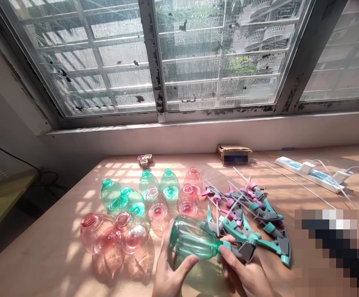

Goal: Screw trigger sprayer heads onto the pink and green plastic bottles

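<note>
My left hand (171, 268) is wrapped round the base end of a clear green bottle (194, 237), which lies tilted on its side with its neck to the right. At that neck, my right hand (244, 270) grips the collar of a green and grey spray trigger (245, 251) between thumb and fingers. The collar sits at the bottle's mouth; whether it is fully screwed on I cannot tell. Right behind my right hand lies a pile of loose spray triggers (274, 243), pink, green and grey, with thin dip tubes.
To the left stand several open bottles, green (169, 183) and pink (133, 235). Small blocks (144, 161) and a cardboard box (233, 154) are at the back of the wooden table (43, 255). A power strip (311, 173) with plugged-in cables lies at the right, near a blurred-out patch.
</note>
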Available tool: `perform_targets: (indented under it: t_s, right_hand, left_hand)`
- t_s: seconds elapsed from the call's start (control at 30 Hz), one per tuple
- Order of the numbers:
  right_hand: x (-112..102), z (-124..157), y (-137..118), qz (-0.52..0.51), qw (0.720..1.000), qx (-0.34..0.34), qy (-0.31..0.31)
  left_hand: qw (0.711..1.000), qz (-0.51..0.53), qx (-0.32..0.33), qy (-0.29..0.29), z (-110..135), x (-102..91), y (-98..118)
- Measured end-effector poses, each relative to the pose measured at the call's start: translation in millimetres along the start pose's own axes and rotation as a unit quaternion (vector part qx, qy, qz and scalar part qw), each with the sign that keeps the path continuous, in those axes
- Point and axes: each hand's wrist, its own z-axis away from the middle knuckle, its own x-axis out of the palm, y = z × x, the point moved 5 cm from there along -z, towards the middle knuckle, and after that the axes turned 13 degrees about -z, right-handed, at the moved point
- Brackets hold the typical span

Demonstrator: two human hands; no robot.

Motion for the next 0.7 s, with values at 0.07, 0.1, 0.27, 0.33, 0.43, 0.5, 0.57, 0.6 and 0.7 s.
perform_targets:
  t_s: [0.07,0.1,0.27,0.33,0.43,0.5,0.57,0.6,0.7]
  right_hand:
    - [-1,0,1,-0.025,1.000,-0.007,0.005]
    - [-1,0,2,-0.031,0.999,-0.005,0.002]
    - [-1,1,2,-0.024,1.000,0.002,0.012]
    - [1,2,4,-0.016,1.000,0.007,0.008]
    - [3,4,5,-0.010,1.000,0.022,0.008]
    - [4,4,2,-0.005,1.000,0.012,-0.003]
    - [4,3,-3,-0.004,1.000,-0.004,-0.012]
    - [4,3,-5,-0.006,1.000,-0.009,-0.013]
    - [3,2,-6,-0.010,1.000,-0.010,-0.014]
  left_hand:
    - [1.000,0.004,0.015,-0.023,0,4.7,-1]
    - [0.999,0.002,0.021,-0.035,0,7.0,-1]
    - [0.997,-0.033,0.035,-0.058,2,8.7,-2]
    - [0.998,-0.026,0.016,-0.047,1,5.9,-6]
    - [0.999,-0.015,0.006,-0.032,1,3.3,-9]
    - [0.999,-0.012,0.012,-0.033,1,4.0,-7]
    - [0.999,-0.003,0.013,-0.039,1,5.9,-3]
    - [0.999,0.001,0.011,-0.041,2,6.8,-1]
    - [0.999,-0.015,0.016,-0.040,2,7.9,3]
